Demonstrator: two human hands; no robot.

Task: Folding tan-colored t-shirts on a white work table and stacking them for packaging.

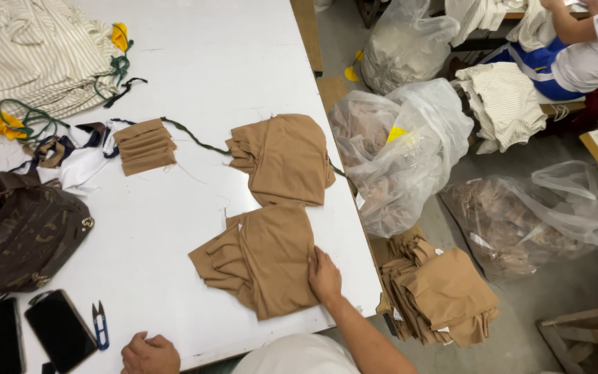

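Two hands: right [324,275] flat on tan fabric [261,260], left [149,354] seemingly idle.

Everything here is placed from the white table [195,62]. Two dark, blank phones [60,331] lie side by side at its near left corner. Off its right edge three clear plastic bags sit on the floor: one [403,149] just beside the edge (a yellow tag [396,133] shows inside), one [410,45] farther back, one [538,215] well apart to the right.
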